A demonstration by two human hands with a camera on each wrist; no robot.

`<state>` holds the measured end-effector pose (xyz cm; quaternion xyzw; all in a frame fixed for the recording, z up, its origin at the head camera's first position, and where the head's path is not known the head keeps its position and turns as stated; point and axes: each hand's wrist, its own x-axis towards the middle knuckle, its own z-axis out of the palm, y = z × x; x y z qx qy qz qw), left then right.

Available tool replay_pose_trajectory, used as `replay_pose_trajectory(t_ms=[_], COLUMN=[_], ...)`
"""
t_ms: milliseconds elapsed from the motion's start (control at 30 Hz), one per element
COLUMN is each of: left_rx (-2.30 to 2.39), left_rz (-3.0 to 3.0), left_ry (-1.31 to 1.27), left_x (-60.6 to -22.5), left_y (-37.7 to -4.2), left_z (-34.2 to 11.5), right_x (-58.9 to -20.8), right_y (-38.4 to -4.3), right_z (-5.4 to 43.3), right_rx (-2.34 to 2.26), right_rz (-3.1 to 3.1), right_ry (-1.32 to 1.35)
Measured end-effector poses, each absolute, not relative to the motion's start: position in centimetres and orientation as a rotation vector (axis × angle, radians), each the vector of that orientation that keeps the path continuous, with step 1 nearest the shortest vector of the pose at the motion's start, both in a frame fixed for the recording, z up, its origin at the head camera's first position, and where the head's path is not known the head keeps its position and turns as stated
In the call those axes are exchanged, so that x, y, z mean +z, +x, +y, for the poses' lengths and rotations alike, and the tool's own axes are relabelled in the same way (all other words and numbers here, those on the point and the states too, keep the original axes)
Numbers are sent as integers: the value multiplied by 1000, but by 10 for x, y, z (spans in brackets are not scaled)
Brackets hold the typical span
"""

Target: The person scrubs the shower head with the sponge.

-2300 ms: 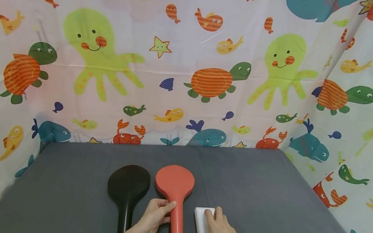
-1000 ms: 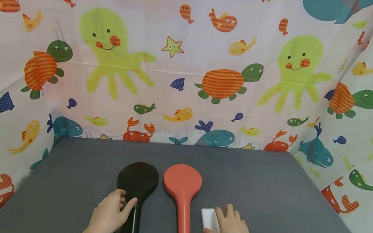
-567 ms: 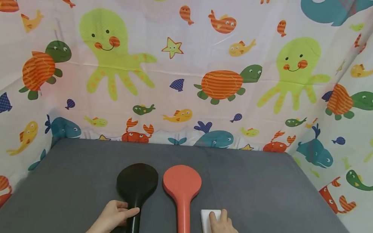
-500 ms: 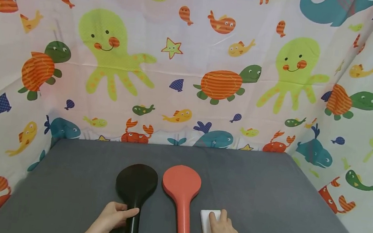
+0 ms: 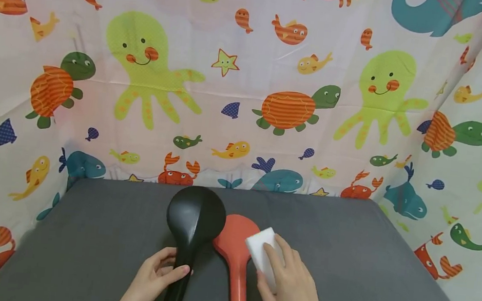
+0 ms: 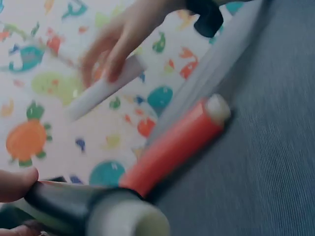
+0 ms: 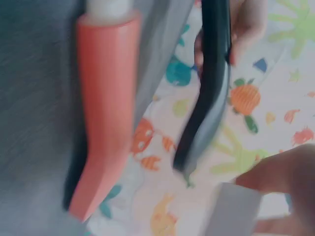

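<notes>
My left hand (image 5: 150,280) grips the handle of a black shower head (image 5: 196,214), thumb across the front, and holds it raised above the table. In the left wrist view its handle ends in a pale connector (image 6: 130,219). My right hand (image 5: 294,291) pinches a white sponge block (image 5: 260,250), lifted off the table to the right of the black head. Between the hands a coral shower head (image 5: 235,240) lies on the cloth, its round head partly overlapped by the black one. The right wrist view shows the sponge block (image 7: 234,209) apart from the black handle (image 7: 214,83).
A dark grey cloth (image 5: 368,281) covers the table. Behind and at both sides hangs a white curtain (image 5: 239,81) printed with sea animals. The coral handle (image 6: 172,145) lies close beneath the raised black one.
My left hand went from the coral shower head to the black one, gripped it and lifted it, tilting it. My right hand picked the sponge block up and brought it leftward and up.
</notes>
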<state>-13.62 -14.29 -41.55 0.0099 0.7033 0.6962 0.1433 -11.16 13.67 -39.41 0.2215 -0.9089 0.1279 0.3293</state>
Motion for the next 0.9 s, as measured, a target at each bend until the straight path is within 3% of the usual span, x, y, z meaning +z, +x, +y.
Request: replay_pose_trajectory(t_ms=[200, 333, 467, 700, 800, 900], left_rx=[2014, 2034, 2036, 2049, 2055, 2058], left_rz=[2019, 1924, 1847, 1776, 1784, 1798], left_ry=[377, 535, 558, 512, 517, 541], left_x=[-399, -398, -399, -399, -398, -399], left_y=[-123, -115, -112, -111, -112, -113], left_z=[-120, -111, -107, -106, -107, -109], right_x=[-379, -370, -355, -342, -351, -363], right_y=[-111, -113, -131, -160, -152, -137], right_z=[106, 95, 101, 124, 120, 108], right_rx=[377, 320, 330, 532, 496, 385], right_rz=[-2059, -2037, -2010, -2061, -2052, -2017], right_ry=[1062, 1209, 1143, 742, 809, 1080])
